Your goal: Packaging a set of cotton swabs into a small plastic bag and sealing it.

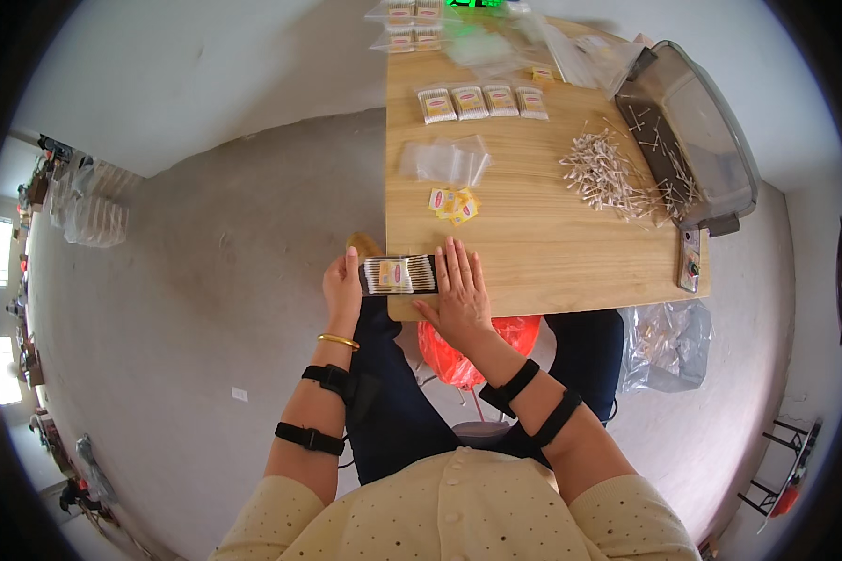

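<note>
At the table's left corner, a flat black tray (pixel 354 278) holds a row of cotton swabs (pixel 423 274) with a yellow-and-white label card (pixel 395 274) on top. My left hand (pixel 342 285) grips the tray's left end, beyond the table edge, thumb along its side. My right hand (pixel 460 292) lies flat with fingers stretched out, its edge against the tray's right end. Just beyond the fingers sits a small heap of yellow label cards (pixel 454 204). Clear plastic bags (pixel 447 161) lie farther back, behind the labels.
Several swab packs (pixel 469 103) line the wooden table (pixel 552 266). Loose swabs (pixel 603 173) spill beside a tipped clear bin (pixel 711 140). A small box with a knob (pixel 689 260) sits at the right edge. Below are a red bag (pixel 458 360) and a clear bag (pixel 666 346).
</note>
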The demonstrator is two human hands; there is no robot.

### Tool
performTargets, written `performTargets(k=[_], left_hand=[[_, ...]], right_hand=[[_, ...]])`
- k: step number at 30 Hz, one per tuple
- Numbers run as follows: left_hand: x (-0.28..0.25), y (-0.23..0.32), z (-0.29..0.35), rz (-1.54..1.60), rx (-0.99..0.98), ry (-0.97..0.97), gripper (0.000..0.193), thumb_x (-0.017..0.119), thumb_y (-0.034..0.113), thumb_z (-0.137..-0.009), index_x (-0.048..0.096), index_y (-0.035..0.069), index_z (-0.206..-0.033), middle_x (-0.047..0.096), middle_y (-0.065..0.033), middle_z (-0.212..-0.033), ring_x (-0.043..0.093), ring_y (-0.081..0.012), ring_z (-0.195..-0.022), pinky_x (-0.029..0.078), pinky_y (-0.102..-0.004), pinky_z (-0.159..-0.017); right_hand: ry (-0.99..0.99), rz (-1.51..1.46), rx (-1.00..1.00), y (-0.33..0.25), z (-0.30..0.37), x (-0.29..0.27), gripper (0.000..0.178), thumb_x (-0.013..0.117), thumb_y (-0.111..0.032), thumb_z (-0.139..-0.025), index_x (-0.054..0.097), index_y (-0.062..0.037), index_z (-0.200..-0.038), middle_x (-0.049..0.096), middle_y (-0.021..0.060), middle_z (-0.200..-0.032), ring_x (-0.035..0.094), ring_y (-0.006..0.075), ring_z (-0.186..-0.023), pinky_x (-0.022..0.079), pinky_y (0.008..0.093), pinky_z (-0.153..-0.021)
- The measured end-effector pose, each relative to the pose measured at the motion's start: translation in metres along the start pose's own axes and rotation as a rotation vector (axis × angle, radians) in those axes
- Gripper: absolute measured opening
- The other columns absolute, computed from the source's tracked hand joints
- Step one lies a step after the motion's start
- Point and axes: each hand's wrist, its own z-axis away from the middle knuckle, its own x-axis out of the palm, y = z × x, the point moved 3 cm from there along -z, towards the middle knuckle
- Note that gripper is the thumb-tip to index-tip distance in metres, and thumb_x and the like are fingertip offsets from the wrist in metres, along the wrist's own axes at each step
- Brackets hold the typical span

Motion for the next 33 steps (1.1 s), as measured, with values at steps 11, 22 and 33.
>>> performTargets(k=[11,22,33], left_hand=[[-0.001,-0.002,-0.004,-0.176,0.184,-0.045,0.052,0.057,0.044,-0.106,0.061,-0.002,-0.083,0.056,-0.0095,-0.069,0.049,-0.0173,-0.064,0.044,-0.0368,-0.061],[0.011,0.000,-0.001,-0.071,0.299,0.004,0.048,0.058,0.037,-0.106,0.054,-0.003,-0.081,0.051,-0.0145,-0.065,0.044,-0.0203,-0.061,0.041,-0.0395,-0.059],[0.002,-0.023,-0.012,-0.019,0.153,-0.057,0.048,0.054,0.038,-0.109,0.059,-0.003,-0.085,0.055,-0.0116,-0.070,0.047,-0.0147,-0.067,0.045,-0.0374,-0.063]], right_hand=[[-0.033,0.058,-0.013,-0.007,-0.005,-0.001,0.099,0.055,-0.061,-0.096,0.022,0.0073,-0.160,0.017,0.0250,-0.170,0.011,0.0367,-0.160,0.009,0.0519,-0.130],[-0.020,-0.009,0.002,-0.042,-0.013,0.012,0.109,0.060,-0.068,-0.091,0.023,0.0081,-0.160,0.015,0.0279,-0.169,0.009,0.0457,-0.158,0.010,0.0536,-0.129],[-0.008,-0.028,-0.140,-0.013,-0.009,0.001,0.093,0.058,-0.056,-0.097,0.026,0.0037,-0.161,0.021,0.0196,-0.170,0.014,0.0354,-0.159,0.011,0.0505,-0.129]])
